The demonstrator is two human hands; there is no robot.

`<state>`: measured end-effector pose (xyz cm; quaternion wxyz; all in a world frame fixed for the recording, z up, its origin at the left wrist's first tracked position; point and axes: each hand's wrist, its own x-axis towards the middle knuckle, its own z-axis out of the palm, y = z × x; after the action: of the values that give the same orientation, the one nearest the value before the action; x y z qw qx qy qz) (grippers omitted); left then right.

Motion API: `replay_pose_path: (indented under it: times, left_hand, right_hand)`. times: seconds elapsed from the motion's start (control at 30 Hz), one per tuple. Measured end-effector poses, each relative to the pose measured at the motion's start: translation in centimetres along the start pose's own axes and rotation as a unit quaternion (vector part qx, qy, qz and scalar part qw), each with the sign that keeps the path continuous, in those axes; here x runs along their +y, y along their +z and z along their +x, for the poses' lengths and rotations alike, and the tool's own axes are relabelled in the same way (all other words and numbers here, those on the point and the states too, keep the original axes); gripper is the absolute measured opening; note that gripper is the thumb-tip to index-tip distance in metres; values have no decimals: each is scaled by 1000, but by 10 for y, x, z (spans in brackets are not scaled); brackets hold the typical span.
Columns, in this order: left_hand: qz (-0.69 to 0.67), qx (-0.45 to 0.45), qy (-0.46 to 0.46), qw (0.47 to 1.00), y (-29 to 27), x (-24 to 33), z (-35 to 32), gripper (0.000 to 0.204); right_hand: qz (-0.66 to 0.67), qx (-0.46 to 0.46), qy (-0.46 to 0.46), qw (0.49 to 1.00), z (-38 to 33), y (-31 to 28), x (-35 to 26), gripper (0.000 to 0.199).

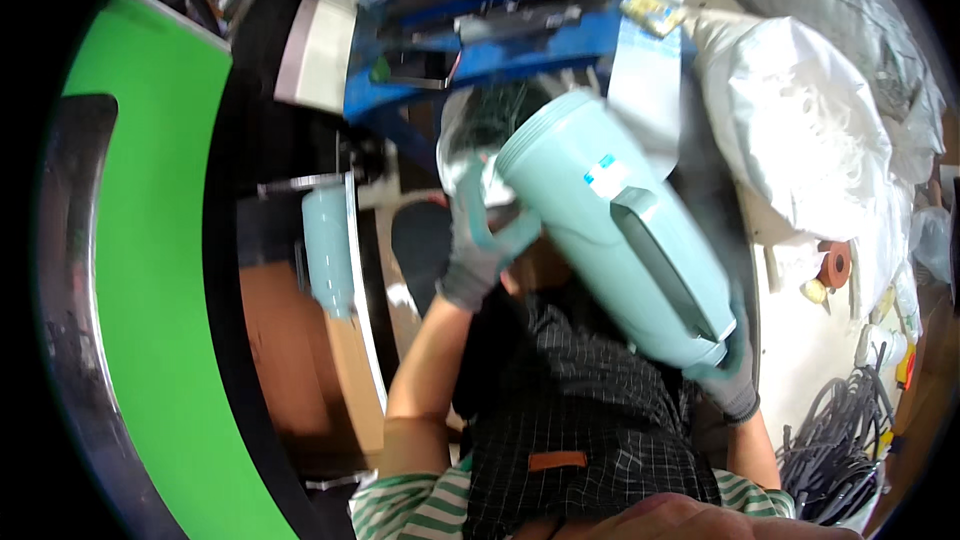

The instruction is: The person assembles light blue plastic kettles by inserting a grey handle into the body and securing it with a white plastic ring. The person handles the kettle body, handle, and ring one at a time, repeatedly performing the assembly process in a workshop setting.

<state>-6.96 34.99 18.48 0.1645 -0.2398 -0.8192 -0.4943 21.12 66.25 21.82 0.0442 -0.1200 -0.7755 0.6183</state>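
A pale teal plastic jug body (pixel 600 180) with a long side handle and a ridged, threaded neck lies tilted across my front, its neck toward the upper left. My right hand (pixel 735 375), in a grey and teal glove, grips its lower end near the bottom of the handle; part of that hand is hidden behind the jug. Beside the neck is my gloved left hand (pixel 480 245), thumb and fingers spread in a curve and slightly blurred. Whether its thumb touches the jug I cannot tell. A clear plastic bag (pixel 455 145) with dark contents sits just beyond that hand.
A green conveyor belt (pixel 150 190) runs along the left. Another teal body (pixel 330 250) stands beside a white edge there. Ahead, a blue table (pixel 500 62) bears a phone (pixel 425 68). At right are a white sack (pixel 790 110), a brown tape roll (pixel 836 265) and black cables (pixel 835 440).
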Motion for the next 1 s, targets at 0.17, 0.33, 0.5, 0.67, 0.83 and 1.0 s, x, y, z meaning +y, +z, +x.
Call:
replay_pose_path:
  times: [0.17,0.33,0.5,0.67,0.83,1.0]
  left_hand:
    - [-16,-62,38,997,6,35,69,67]
    - [84,15,211,974,26,97,223,50]
    - [413,-89,152,893,60,101,274,73]
    - [335,-47,333,880,-12,130,106,47]
    - [207,-13,321,924,-100,122,-1,37]
    - [71,-110,314,941,-69,112,-41,29]
  right_hand:
    - [-55,-40,-62,996,13,-2,-23,143]
    - [249,223,-29,942,28,-19,-64,119]
    - [196,261,-112,939,64,-63,-89,91]
    - [166,224,-121,953,103,-82,-129,80]
    - [177,143,-104,968,180,-49,-175,78]
    - [148,27,-263,953,297,61,-156,63]
